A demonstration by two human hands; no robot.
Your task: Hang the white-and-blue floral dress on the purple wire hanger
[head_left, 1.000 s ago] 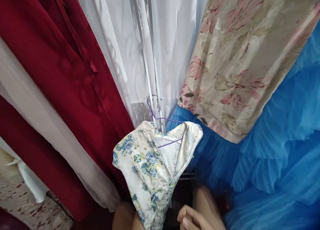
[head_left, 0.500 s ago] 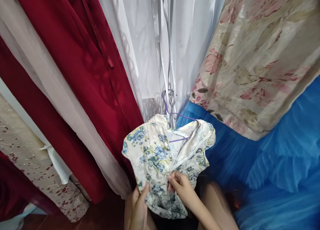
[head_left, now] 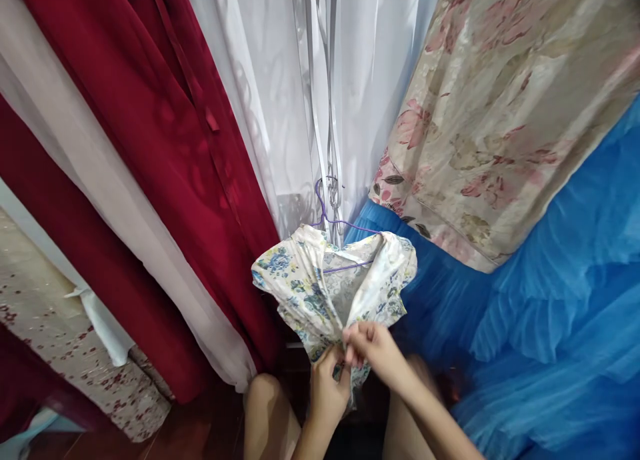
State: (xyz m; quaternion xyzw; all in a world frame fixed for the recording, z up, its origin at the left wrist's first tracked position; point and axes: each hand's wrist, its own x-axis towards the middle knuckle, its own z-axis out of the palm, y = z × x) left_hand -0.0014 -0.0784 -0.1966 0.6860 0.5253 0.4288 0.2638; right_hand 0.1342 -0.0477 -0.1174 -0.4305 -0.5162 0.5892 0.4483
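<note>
A white blouse with blue and yellow flowers (head_left: 305, 297) hangs on a purple wire hanger (head_left: 320, 203), its neckline open in a V. At the lower end of that V, my right hand (head_left: 367, 347) pinches the blouse's front edge. Just below and left of it, my left hand (head_left: 331, 378) is closed on the same front, fingertips almost touching those of the right. Whether a button lies between the fingers cannot be made out. The lower part of the blouse is partly hidden behind both hands.
Long dark red cloth (head_left: 165, 160) and pale pink cloth (head_left: 135, 213) hang on the left. White fabric with ribbons (head_left: 280, 100) hangs behind the hanger. To the right are a floral beige garment (head_left: 480, 140) and blue ruffled tulle (head_left: 530, 327). My knees frame the dark floor.
My left hand has moved right and up from the blouse's left side to meet my right hand at the front opening. The two front edges are now drawn together there.
</note>
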